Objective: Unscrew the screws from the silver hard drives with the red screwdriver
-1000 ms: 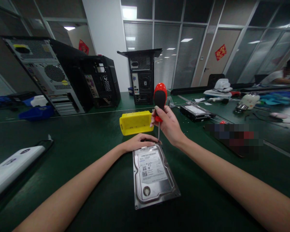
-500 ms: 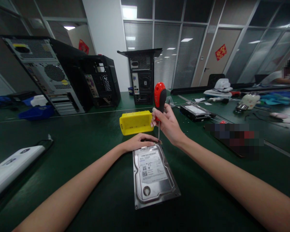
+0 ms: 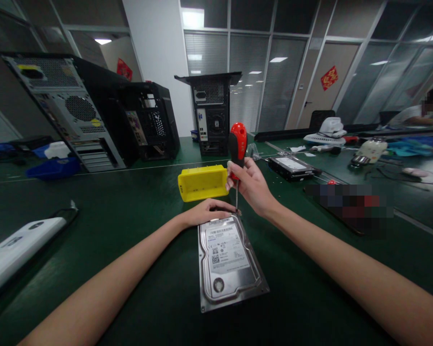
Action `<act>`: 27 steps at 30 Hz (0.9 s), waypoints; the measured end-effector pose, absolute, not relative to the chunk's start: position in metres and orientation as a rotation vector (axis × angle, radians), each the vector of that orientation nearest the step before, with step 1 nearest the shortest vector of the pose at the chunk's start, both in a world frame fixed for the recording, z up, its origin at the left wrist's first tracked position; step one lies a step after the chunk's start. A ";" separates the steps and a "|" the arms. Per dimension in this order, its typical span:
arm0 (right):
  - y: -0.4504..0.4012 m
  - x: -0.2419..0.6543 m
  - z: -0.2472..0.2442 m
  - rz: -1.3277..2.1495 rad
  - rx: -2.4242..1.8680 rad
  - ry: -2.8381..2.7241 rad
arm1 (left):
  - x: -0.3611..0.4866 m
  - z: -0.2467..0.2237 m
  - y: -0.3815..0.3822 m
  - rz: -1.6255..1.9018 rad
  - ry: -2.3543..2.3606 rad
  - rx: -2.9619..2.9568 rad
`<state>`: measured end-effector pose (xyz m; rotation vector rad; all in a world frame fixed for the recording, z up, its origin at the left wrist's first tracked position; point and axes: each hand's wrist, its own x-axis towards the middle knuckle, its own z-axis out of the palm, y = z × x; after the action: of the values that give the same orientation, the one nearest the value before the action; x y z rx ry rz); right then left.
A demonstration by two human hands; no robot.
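Note:
A silver hard drive (image 3: 225, 262) with a white label lies flat on the green table, its far end away from me. My left hand (image 3: 209, 211) grips that far end, and its fingers reach along the edge to the far right corner. In my right hand (image 3: 250, 185) is a red and black screwdriver (image 3: 238, 144), held upright by its handle. The screwdriver's tip meets the drive's far right corner, beside my left fingertips. The screw under the tip is too small to make out.
Behind my hands sits a yellow bin (image 3: 202, 185). Another hard drive (image 3: 292, 164) lies to the right. Computer cases (image 3: 211, 115) stand along the back. At the left is a white power strip-like block (image 3: 25, 247). A person (image 3: 414, 115) sits far right.
The screwdriver's handle has turned in my right hand, with its black and red sides now swapped. My left hand and the hard drive stay in place.

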<state>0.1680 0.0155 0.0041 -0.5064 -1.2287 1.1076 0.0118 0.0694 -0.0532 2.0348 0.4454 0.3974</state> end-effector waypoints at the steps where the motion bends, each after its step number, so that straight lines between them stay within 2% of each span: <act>1: 0.016 0.168 0.004 1.116 -0.503 -1.233 | 0.012 -0.053 0.069 0.399 0.445 2.034; 27: 0.014 0.166 -0.003 1.054 -0.530 -1.343 | 0.011 -0.055 0.071 0.422 0.394 2.045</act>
<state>0.1655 0.0140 -0.0028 -0.5298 -1.3427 1.0542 0.0113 0.0709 -0.0549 2.0451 0.3942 0.4215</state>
